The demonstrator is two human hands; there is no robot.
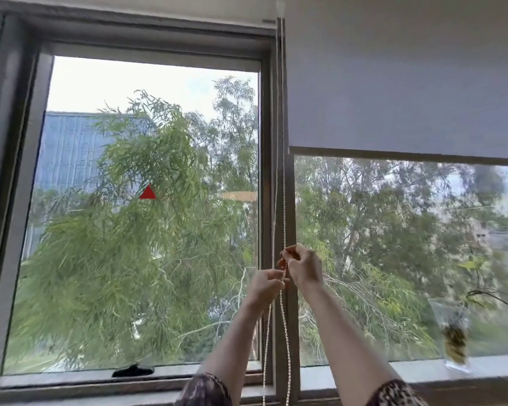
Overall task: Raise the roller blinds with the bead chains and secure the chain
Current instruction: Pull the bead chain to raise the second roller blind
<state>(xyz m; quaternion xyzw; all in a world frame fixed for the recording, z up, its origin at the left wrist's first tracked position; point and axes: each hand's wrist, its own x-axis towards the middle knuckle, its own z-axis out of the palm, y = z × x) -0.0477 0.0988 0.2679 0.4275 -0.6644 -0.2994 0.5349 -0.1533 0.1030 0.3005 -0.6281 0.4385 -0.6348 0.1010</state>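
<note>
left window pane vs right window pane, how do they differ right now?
The left window pane is fully uncovered; the right window pane has a pale grey roller blind covering its upper part. The left pane carries a small red triangle sticker; the right has none visible, but a clear glass vase with a plant cutting stands on its sill. Both look out on green trees, with the white bead chain hanging between them.

Bright backlight through the window (147, 200), soft blur, bowed wide-angle edges.
</note>
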